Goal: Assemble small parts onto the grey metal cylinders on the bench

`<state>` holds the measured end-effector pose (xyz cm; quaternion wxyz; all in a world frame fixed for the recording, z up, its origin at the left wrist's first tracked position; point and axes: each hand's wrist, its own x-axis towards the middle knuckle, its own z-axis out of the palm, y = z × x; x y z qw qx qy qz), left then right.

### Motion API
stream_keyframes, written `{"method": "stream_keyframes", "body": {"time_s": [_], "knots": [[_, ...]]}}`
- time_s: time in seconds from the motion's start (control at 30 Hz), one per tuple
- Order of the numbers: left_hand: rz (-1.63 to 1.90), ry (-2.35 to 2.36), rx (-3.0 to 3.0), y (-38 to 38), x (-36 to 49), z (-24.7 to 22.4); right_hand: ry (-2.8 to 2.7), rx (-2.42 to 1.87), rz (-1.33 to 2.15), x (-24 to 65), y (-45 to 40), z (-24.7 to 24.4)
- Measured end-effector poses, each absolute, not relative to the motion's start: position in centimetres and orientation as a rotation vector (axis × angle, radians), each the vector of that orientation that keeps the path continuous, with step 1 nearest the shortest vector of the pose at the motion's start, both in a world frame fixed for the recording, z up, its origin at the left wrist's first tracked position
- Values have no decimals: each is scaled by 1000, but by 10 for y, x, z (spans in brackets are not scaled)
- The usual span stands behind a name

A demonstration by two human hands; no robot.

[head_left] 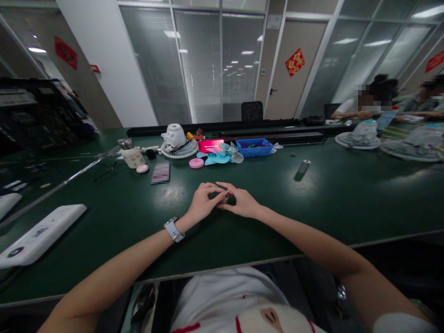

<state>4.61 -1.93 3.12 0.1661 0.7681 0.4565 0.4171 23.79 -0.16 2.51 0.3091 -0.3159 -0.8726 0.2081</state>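
Note:
Over the green table [274, 233], in the middle of the head view, my hands meet fingertip to fingertip. My left hand [204, 203], with a watch [174, 229] on its wrist, presses thumb and fingers against a small dark, partly shiny thing [227, 198]. From the other side, the curved thumb and fingers of my right hand [243, 201] close round the same thing. Fingers cover most of it, so its kind cannot be made out. To the right a short silvery cylinder [304, 167] stands apart from both hands.
Farther back are a white fan head [174, 136], light-blue fan blades [218, 157], a pink round piece [196, 163], a blue bin [255, 148] and a speckled cup [132, 157]. A long white casing [45, 233] lies at left. People [360, 106] sit at far right.

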Motion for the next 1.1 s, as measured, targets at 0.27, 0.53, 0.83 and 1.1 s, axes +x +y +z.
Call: {"method": "stream_keyframes", "body": {"time_s": [0.27, 0.53, 0.83, 1.1], "knots": [[1363, 1382, 2126, -5, 23, 39, -2305, -914, 566, 237, -4, 24], [851, 1461, 2260, 10, 7, 7, -2230, -1018, 513, 257, 10, 35], [957, 1519, 2128, 5, 7, 7, -1724, -1997, -28, 383, 88, 50], [1122, 1535, 1926, 4, 9, 6, -1666, -2123, -36, 390, 89, 46]]}}
